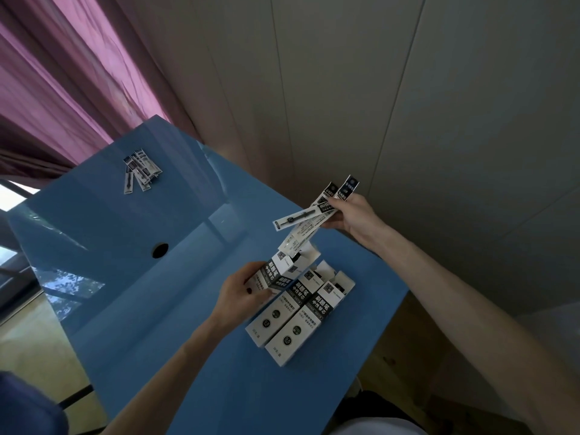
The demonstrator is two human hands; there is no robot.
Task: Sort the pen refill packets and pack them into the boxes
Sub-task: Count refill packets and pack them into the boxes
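Refill packets [317, 211] fan out from the right hand [353, 216], pinched at centre right; just below, the left hand [240, 293] grips a tilted open box [282, 268] beside two boxes [298, 315] lying on the blue table [141, 277]; loose packets [139, 169] lie upper left

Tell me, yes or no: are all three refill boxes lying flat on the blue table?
No: the left hand holds one box tilted up off the blue table, while two boxes lie flat.

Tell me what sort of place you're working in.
Probably a room in a home or small office: a glossy blue table set against a plain panelled wall, with purple curtains over a window beside it.
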